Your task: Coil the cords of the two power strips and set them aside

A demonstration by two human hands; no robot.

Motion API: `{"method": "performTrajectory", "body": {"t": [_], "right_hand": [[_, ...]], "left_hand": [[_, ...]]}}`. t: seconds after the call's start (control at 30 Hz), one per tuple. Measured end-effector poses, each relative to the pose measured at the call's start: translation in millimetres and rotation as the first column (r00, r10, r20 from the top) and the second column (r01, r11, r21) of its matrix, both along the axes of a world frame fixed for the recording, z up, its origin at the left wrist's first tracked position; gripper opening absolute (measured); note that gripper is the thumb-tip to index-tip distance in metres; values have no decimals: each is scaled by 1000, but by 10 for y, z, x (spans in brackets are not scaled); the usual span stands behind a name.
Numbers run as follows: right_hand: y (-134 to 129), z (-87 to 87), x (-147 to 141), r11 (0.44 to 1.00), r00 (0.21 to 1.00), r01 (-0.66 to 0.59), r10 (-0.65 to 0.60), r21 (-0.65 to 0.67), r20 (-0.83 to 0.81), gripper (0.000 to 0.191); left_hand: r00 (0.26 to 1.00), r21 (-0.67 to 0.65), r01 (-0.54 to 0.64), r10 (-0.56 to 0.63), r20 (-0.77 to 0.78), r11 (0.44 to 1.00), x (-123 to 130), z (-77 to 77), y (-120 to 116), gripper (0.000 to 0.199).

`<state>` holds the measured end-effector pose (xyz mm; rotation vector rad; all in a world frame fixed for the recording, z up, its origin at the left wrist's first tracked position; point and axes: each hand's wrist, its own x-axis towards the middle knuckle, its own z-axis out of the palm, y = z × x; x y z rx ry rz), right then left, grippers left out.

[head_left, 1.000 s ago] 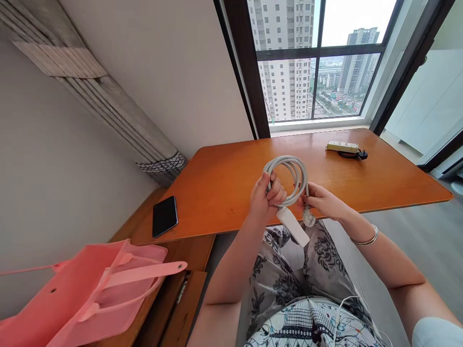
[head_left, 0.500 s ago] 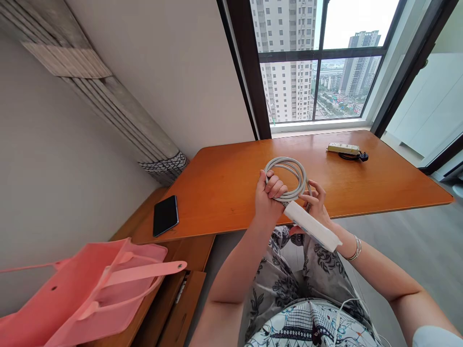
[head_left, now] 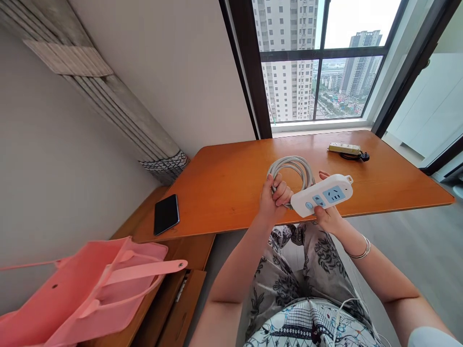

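A white power strip with pale blue socket panels faces up, tilted, above the table's near edge. My right hand grips it from below, thumb on its front side and fingers behind. Looped grey cable belongs to the strip and stands up in a coil. My left hand is closed around the coil near the strip's left end. Part of the cable is hidden behind the strip and my fingers.
On the brown table a cream power strip with a black plug lies at the back right. A black phone rests at the left edge. A pink bag sits open at lower left. Beyond the table is a window.
The power strip has swung up from hanging over my lap, and its socket face now shows. My right hand has moved from the cable onto the strip; my left keeps the coil.
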<state>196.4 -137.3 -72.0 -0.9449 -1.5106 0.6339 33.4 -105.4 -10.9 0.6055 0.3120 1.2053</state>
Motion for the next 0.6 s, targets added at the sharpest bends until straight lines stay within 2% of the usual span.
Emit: {"method": "performTrajectory", "body": {"t": [0.07,0.13,0.2,0.33,0.43,0.5,0.57,0.6], "right_hand": [[-15,42,-23,986,993,-87,73,-142,-95,70],[-15,89,-56,940,954,-227,162,-256,-251,64],[5,133,-88,891,896,-310,158,-330,-416,59],[65,196,-137,866,764,-315,-10,-388,-645,57],[84,219,-141,871,704,-291,-84,-395,-705,58],[87,217,-107,875,717,-272,-94,-401,-691,59],[90,203,-38,881,762,-244,-84,-406,-642,59],[93,193,6,883,789,-233,-74,-408,-610,58]], "left_hand": [[1000,-4,-2,2,15,1000,-7,-16,12,51],[1000,-6,-7,7,29,1000,-15,-37,29,51],[999,-3,-3,3,40,1000,-7,-63,39,51],[999,-1,-18,18,27,1000,71,-131,20,46],[996,4,-85,85,-22,996,96,-192,18,36],[992,12,-99,99,-81,995,37,-220,52,29],[988,0,2,-2,-155,1000,-81,-222,119,26],[976,-14,96,-97,-193,995,-150,-210,162,29]]}}
